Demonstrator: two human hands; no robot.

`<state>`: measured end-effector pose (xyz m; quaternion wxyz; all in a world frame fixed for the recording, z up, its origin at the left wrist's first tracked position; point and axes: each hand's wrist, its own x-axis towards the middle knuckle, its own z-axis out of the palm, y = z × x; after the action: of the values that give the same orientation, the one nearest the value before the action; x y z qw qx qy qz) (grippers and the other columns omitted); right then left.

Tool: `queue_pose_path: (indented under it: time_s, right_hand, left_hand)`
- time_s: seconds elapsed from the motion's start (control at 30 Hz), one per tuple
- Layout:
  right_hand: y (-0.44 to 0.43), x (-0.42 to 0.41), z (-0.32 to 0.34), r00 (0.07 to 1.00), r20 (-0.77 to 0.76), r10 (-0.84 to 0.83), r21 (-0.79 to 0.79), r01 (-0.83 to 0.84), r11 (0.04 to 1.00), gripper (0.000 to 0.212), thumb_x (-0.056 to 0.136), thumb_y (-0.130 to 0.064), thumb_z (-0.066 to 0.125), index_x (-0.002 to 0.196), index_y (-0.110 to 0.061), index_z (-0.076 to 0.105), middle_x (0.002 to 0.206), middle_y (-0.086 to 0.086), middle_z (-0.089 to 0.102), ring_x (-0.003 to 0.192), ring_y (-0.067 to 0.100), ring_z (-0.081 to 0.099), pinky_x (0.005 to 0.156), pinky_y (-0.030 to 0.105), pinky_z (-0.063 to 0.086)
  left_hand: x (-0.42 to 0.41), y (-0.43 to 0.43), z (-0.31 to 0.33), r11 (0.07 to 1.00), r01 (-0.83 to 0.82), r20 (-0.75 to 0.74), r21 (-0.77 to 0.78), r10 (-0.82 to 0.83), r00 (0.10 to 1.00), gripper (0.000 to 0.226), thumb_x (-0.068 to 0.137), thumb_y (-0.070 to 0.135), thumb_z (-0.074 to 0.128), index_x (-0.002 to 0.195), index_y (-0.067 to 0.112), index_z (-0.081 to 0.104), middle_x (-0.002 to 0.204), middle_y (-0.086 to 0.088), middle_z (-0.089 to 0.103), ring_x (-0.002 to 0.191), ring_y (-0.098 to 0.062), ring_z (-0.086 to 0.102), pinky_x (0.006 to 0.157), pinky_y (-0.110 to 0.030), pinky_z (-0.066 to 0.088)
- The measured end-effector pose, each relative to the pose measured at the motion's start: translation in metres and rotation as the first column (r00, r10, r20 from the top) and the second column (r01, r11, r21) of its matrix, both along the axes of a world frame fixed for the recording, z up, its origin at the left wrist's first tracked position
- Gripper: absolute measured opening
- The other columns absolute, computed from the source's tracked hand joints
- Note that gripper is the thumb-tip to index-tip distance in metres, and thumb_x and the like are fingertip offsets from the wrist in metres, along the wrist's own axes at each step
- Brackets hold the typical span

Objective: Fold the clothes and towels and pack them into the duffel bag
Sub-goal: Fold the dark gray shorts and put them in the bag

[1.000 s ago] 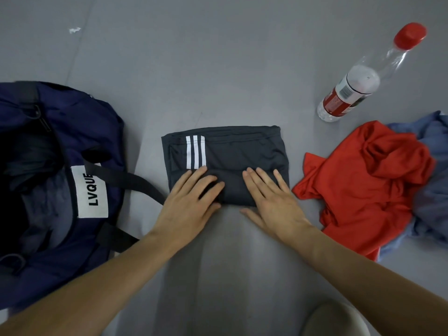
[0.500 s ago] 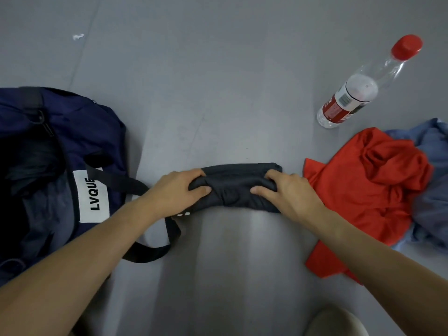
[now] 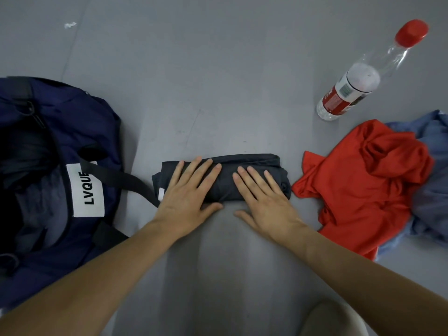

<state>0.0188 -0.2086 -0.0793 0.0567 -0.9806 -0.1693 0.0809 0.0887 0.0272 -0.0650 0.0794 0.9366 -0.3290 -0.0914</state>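
A dark grey pair of shorts [image 3: 257, 163] lies folded into a narrow bundle on the grey floor in the middle. My left hand [image 3: 188, 192] presses flat on its left half with straight fingers. My right hand [image 3: 263, 198] presses flat on its right half the same way. The navy duffel bag [image 3: 72, 132] sits open at the left, with a white LVQUE label and a black strap reaching toward the bundle. A crumpled red shirt [image 3: 363, 185] lies at the right, on top of a blue garment [image 3: 434, 170].
A clear plastic water bottle [image 3: 363, 78] with a red cap and red label lies on the floor at the upper right. A pale rounded shape [image 3: 332, 321] shows at the bottom edge. Bare grey floor stretches behind the bundle.
The shorts went from a wide flat fold with white stripes showing to a narrow bundle. My hands gripped and folded the near edge over, and now lie flat on top.
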Motion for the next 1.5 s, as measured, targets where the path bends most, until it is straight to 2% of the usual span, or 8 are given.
queue_pose_path:
  time_s: [0.3, 0.43, 0.67, 0.77, 0.87, 1.07, 1.23, 1.5]
  right_hand:
    - [0.01, 0.02, 0.003, 0.99, 0.082, -0.117, -0.014, 0.119, 0.993, 0.08, 0.085, -0.007, 0.064, 0.157, -0.013, 0.028, 0.162, 0.004, 0.029, 0.148, 0.023, 0.03, 0.121, 0.043, 0.026]
    - [0.013, 0.036, 0.021, 0.982, 0.006, -0.191, 0.112, 0.189, 0.976, 0.076, 0.089, 0.0, 0.057, 0.157, -0.015, 0.026, 0.158, 0.002, 0.037, 0.143, 0.023, 0.039, 0.117, 0.036, 0.03]
    - [0.072, 0.063, 0.095, 0.83, -0.343, -0.441, 0.599, 0.555, 0.578, 0.068, 0.103, -0.035, 0.043, 0.158, -0.034, 0.003, 0.151, -0.002, 0.046, 0.118, 0.025, 0.059, 0.089, 0.032, 0.046]
    - [0.102, 0.076, 0.133, 0.822, -0.474, -0.316, 0.698, 0.57, 0.433, 0.092, 0.094, -0.043, 0.056, 0.156, -0.036, -0.012, 0.16, -0.007, 0.03, 0.131, 0.017, 0.05, 0.099, 0.028, 0.044]
    - [0.121, 0.086, 0.17, 0.814, -0.538, -0.22, 0.699, 0.576, 0.423, 0.122, 0.072, -0.059, 0.075, 0.153, -0.043, -0.014, 0.156, -0.012, 0.034, 0.117, 0.007, 0.053, 0.08, 0.012, 0.045]
    - [0.169, 0.099, 0.226, 0.934, -0.316, -0.167, 0.677, 0.345, 0.65, 0.111, 0.07, -0.054, 0.071, 0.151, -0.045, -0.003, 0.149, -0.008, 0.043, 0.119, 0.02, 0.058, 0.095, 0.039, 0.05]
    - [0.22, 0.126, 0.231, 0.949, -0.314, 0.021, 0.749, 0.234, 0.621, 0.092, 0.09, -0.038, 0.065, 0.15, -0.052, -0.002, 0.125, -0.016, 0.06, 0.111, 0.01, 0.062, 0.091, 0.025, 0.05]
    - [0.309, 0.133, 0.185, 0.956, -0.232, 0.179, 0.727, 0.049, 0.685, 0.082, 0.098, -0.047, 0.052, 0.144, -0.065, -0.014, 0.075, -0.008, 0.07, 0.058, 0.009, 0.063, 0.069, 0.038, 0.057]
  left_hand:
    - [0.016, -0.001, -0.001, 0.994, -0.034, -0.026, -0.106, 0.032, 0.999, 0.078, 0.086, 0.033, 0.066, 0.155, 0.02, 0.033, 0.157, -0.002, 0.039, 0.151, -0.023, 0.025, 0.124, -0.05, 0.017]
    - [0.025, -0.021, 0.016, 0.9, -0.317, -0.176, -0.299, 0.274, 0.945, 0.056, 0.085, 0.019, 0.067, 0.139, 0.022, 0.053, 0.136, 0.003, 0.06, 0.127, -0.012, 0.051, 0.11, -0.037, 0.041]
    - [0.047, -0.057, 0.105, 0.283, -0.893, -0.772, -0.351, 0.453, 0.447, 0.049, 0.097, 0.017, 0.05, 0.143, 0.033, 0.049, 0.124, 0.015, 0.06, 0.109, -0.003, 0.058, 0.085, -0.011, 0.043]
    - [0.054, -0.035, 0.162, 0.157, -0.971, -0.916, -0.183, 0.33, 0.226, 0.046, 0.1, 0.019, 0.048, 0.145, 0.029, 0.046, 0.131, -0.002, 0.062, 0.111, -0.018, 0.063, 0.086, -0.031, 0.057]
    - [0.051, 0.0, 0.216, 0.138, -0.987, -0.989, -0.081, 0.112, 0.097, 0.036, 0.102, 0.029, 0.046, 0.136, 0.022, 0.057, 0.128, -0.011, 0.066, 0.11, -0.024, 0.066, 0.074, -0.034, 0.058]
    - [0.024, 0.073, 0.257, 0.077, -0.95, -0.952, -0.303, -0.066, 0.298, 0.046, 0.108, 0.026, 0.038, 0.151, 0.042, 0.037, 0.142, 0.004, 0.059, 0.127, -0.016, 0.059, 0.107, -0.048, 0.048]
    - [0.017, 0.139, 0.233, 0.073, -0.826, -0.808, -0.559, 0.175, 0.563, 0.071, 0.095, 0.045, 0.053, 0.153, 0.052, 0.012, 0.146, 0.019, 0.053, 0.131, 0.003, 0.05, 0.115, -0.034, 0.039]
    - [0.031, 0.239, 0.176, -0.114, -0.851, -0.853, -0.512, 0.183, 0.489, 0.081, 0.075, 0.05, 0.081, 0.142, 0.061, 0.037, 0.143, 0.008, 0.056, 0.127, -0.01, 0.058, 0.106, -0.038, 0.049]
